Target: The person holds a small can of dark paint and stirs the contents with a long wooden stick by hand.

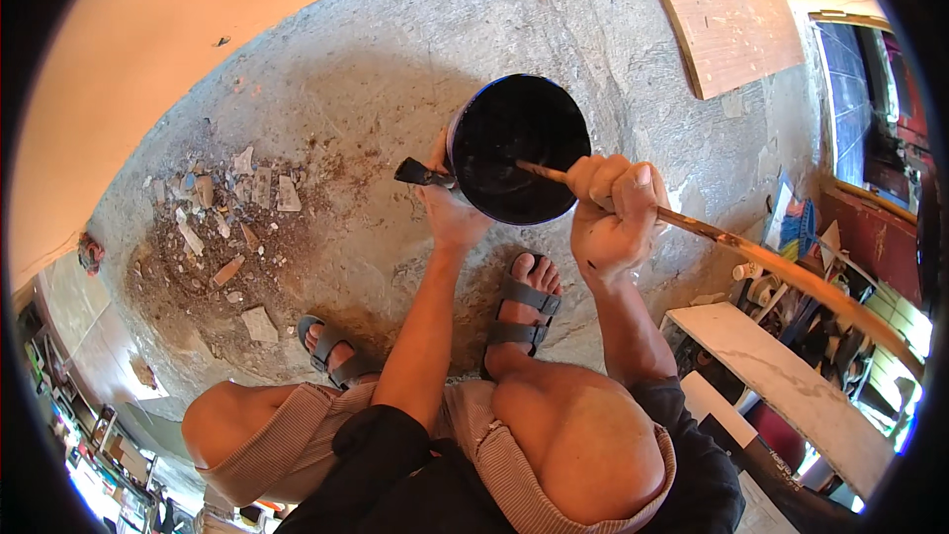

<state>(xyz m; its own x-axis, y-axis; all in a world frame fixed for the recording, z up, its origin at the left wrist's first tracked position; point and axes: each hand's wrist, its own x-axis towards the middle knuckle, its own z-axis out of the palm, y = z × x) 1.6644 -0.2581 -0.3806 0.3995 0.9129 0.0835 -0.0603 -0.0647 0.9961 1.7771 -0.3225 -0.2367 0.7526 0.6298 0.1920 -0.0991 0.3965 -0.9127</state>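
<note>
A black-looking round bucket (521, 208) is tipped so that its mouth faces me; its dark inside hides what is in it. My left hand (453, 221) grips the bucket's left side, thumb and fingers closed against the wall. A paintbrush (423, 173) with dark bristles sticks out leftward between this hand and the bucket, its handle hidden. Closed in a fist, my right hand (618, 208) holds a long wooden stick (732, 245). One end of the stick reaches into the bucket's mouth, while the other runs far out to the lower right.
Broken tile and rubble (237, 198) lie on the rough concrete floor (395, 30) to the left. A wooden board (736, 35) lies at the far right. Nearer on the right are a pale plank (771, 386) and clutter. My sandalled feet (524, 302) are close below the bucket.
</note>
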